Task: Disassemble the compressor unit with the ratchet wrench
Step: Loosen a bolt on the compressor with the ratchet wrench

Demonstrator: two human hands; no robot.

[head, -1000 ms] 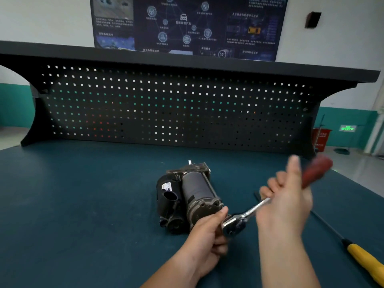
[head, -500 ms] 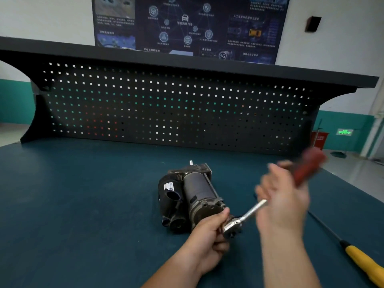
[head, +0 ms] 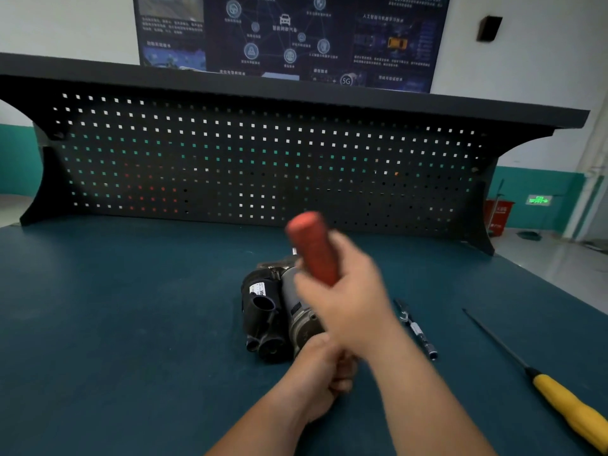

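On the dark teal workbench (head: 131, 324), before a black perforated pegboard (head: 230, 159), the black-and-grey metal compressor unit (head: 269, 311) lies centrally. The right hand (head: 348, 301) grips the red-handled ratchet wrench (head: 312, 248) above it. The left hand (head: 319, 376) curls at the unit's near end; whether it holds anything is hidden. A yellow-handled screwdriver (head: 566, 406) and a slim metal extension bar (head: 416, 330) lie to the right.

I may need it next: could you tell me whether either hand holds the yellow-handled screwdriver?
No, the yellow-handled screwdriver lies on the bench, apart from the left hand and the right hand.
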